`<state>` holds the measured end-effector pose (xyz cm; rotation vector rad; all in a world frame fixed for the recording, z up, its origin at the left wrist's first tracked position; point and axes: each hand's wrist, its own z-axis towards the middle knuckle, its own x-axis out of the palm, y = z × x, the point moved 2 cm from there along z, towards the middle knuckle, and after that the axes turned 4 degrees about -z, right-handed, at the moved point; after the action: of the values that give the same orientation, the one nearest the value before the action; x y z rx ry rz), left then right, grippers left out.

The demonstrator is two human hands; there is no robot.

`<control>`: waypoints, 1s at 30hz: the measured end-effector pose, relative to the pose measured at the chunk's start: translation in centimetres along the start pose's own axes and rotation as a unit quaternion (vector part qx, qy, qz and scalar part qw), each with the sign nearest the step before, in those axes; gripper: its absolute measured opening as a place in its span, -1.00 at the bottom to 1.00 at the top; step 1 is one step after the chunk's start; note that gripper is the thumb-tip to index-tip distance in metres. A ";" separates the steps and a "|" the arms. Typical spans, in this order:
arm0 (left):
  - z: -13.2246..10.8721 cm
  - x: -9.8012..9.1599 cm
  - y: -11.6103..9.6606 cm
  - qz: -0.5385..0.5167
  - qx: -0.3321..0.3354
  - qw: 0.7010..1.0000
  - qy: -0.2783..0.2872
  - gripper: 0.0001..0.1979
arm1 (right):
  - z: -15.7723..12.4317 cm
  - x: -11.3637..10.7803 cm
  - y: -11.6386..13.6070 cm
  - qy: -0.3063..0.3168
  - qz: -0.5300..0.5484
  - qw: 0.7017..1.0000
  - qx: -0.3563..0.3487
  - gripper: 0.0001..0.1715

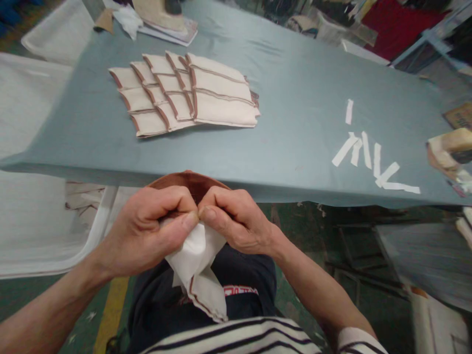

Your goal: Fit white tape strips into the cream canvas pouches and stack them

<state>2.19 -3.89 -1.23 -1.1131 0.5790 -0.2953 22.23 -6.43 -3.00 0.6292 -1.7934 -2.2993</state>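
My left hand and my right hand meet above my lap, just in front of the table edge. Both pinch a piece of fabric, thumbs side by side. Its white cloth hangs below my fingers and ends in a cream part with a brown-edged seam. Brown material shows behind my knuckles; whether it belongs to the same piece I cannot tell. Further back on the table lies a fanned stack of cream fabric pieces with brown edging and sewn seams.
A blue-green cloth covers the table. Several white paper-like strips are scattered on its right side. White bins stand at the left, one with fabric pieces inside. Other items lie along the far and right edges.
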 end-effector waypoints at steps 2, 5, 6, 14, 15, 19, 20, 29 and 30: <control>-0.1 0.9 0.2 -0.141 -0.073 0.987 -0.041 -0.56 | 0.0 0.8 -0.3 -0.030 0.053 0.998 0.011 -0.45; -0.1 2.6 0.6 -0.307 -0.149 0.935 -0.093 -0.40 | 0.2 2.1 -1.2 -0.077 0.133 0.988 0.004 -0.34; -0.1 3.1 0.9 -0.334 -0.157 0.924 -0.101 -0.37 | 0.2 2.5 -1.5 -0.096 0.154 0.984 -0.001 -0.32; -1.2 2.5 2.3 -0.351 -0.144 0.924 -0.046 -0.45 | -0.4 2.7 -2.4 -0.099 0.196 0.976 -0.013 -0.39; -1.3 2.0 2.1 -0.331 -0.142 0.933 -0.025 -0.46 | -0.4 2.4 -2.2 -0.095 0.196 0.976 -0.013 -0.39; -0.8 0.1 1.0 -0.178 -0.102 0.978 0.045 -0.57 | -0.2 1.5 -1.6 -0.056 0.176 0.983 -0.010 -0.38; -0.6 -0.2 0.7 -0.139 -0.089 0.985 0.054 -0.65 | -0.1 1.3 -1.5 -0.041 0.175 0.984 -0.008 -0.37; -0.4 0.1 -0.6 -0.042 0.007 0.998 0.054 -0.77 | 0.9 0.8 -0.9 0.054 0.188 0.981 0.006 -0.30; -0.5 0.3 -0.7 -0.047 0.006 0.998 0.045 -0.77 | 0.9 1.2 -1.0 0.050 0.200 0.979 0.001 -0.24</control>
<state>2.20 -4.77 -0.81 -1.1223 0.6047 -0.4316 20.90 -5.85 -4.05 0.3366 -1.6926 -1.9644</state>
